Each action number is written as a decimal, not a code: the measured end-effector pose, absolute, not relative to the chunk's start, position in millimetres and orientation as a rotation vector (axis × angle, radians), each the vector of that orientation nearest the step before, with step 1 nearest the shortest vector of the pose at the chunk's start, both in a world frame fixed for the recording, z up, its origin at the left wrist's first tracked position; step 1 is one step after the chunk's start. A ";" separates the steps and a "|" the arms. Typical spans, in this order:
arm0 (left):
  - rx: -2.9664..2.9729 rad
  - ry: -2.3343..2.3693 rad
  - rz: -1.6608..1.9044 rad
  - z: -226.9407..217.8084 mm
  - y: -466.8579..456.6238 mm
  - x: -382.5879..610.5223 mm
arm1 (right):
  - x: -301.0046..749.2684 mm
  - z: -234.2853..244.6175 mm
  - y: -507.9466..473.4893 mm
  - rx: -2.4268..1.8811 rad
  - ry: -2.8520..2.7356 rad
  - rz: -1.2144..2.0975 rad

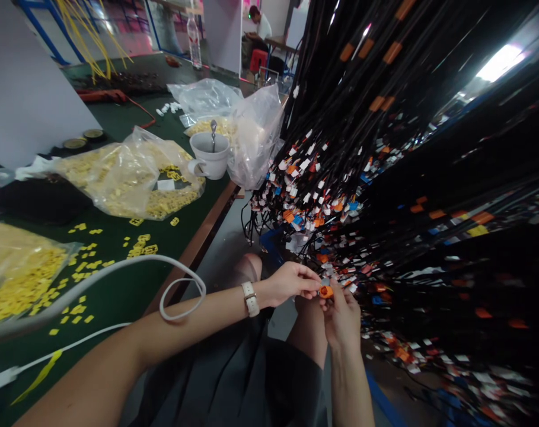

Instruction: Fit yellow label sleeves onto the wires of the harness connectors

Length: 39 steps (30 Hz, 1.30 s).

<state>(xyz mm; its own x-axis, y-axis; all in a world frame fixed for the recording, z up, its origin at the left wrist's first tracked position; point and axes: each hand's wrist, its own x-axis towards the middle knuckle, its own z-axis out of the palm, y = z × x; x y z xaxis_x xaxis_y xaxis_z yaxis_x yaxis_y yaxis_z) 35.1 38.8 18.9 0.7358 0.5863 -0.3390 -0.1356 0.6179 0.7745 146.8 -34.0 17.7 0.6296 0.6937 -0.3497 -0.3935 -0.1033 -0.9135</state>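
My left hand [290, 283] and my right hand [341, 314] meet in front of my lap, and both pinch a small orange connector [326, 291] at the end of a black cable. The left wrist wears a watch with a white strap [250, 298]. Right behind the hands hangs a dense bundle of black cables [385, 148] tipped with white, orange and blue connectors. Fingers of both hands are closed around the orange piece.
A green table [118, 284] on the left carries clear bags of small yellow parts [131, 178], loose yellow pieces, a white cup with a spoon [210, 154] and a white cable [180, 279]. Another person sits far back [260, 29].
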 end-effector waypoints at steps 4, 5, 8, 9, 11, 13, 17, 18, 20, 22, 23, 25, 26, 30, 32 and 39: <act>0.861 0.613 0.443 20.6 37.9 34.8 | 147.1 17.9 -34.7 -1.404 -0.257 0.942; 0.873 0.615 0.441 20.9 37.7 34.7 | 147.4 18.1 -35.1 -1.407 -0.252 0.943; 0.912 0.625 0.450 21.3 37.1 34.6 | 147.8 18.3 -35.9 -1.410 -0.241 0.941; 0.925 0.628 0.460 21.3 36.9 34.6 | 147.6 18.2 -35.9 -1.414 -0.235 0.937; 0.947 0.628 0.486 21.4 36.6 34.5 | 146.7 18.2 -35.4 -1.421 -0.229 0.930; 0.960 0.614 0.504 21.6 36.2 34.3 | 145.3 18.1 -34.6 -1.423 -0.226 0.925; 0.977 0.592 0.514 21.7 35.4 34.0 | 142.9 17.5 -33.0 -1.407 -0.205 0.909; 0.983 0.594 0.513 21.7 35.2 34.0 | 142.6 17.1 -32.7 -1.402 -0.200 0.905; 0.995 0.599 0.510 21.5 34.7 34.0 | 142.1 16.1 -32.1 -1.396 -0.197 0.896; 1.004 0.605 0.510 21.3 34.2 34.0 | 141.3 15.1 -31.7 -1.394 -0.192 0.882; 1.006 0.610 0.510 21.1 34.0 33.9 | 140.7 14.8 -31.6 -1.395 -0.189 0.874; 1.005 0.616 0.504 20.5 33.5 33.9 | 139.1 14.4 -31.6 -1.392 -0.179 0.858; 1.000 0.619 0.501 20.2 33.4 33.9 | 138.2 14.4 -31.6 -1.389 -0.175 0.847; 0.960 0.626 0.490 18.6 33.5 34.1 | 135.1 14.2 -31.7 -1.391 -0.186 0.795; 0.936 0.628 0.487 18.1 33.8 34.4 | 134.6 13.7 -31.7 -1.408 -0.202 0.767; 0.945 0.611 0.511 17.7 32.6 35.0 | 135.5 8.8 -32.0 -1.476 -0.240 0.683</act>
<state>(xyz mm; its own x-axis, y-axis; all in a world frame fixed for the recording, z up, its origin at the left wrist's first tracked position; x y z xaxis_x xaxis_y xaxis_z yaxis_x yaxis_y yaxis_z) 35.0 32.6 17.7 0.7213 0.6441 -0.2546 -0.1367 0.4927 0.8594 135.5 -32.0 8.8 0.7918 0.5553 -0.2545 -0.2734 -0.0503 -0.9606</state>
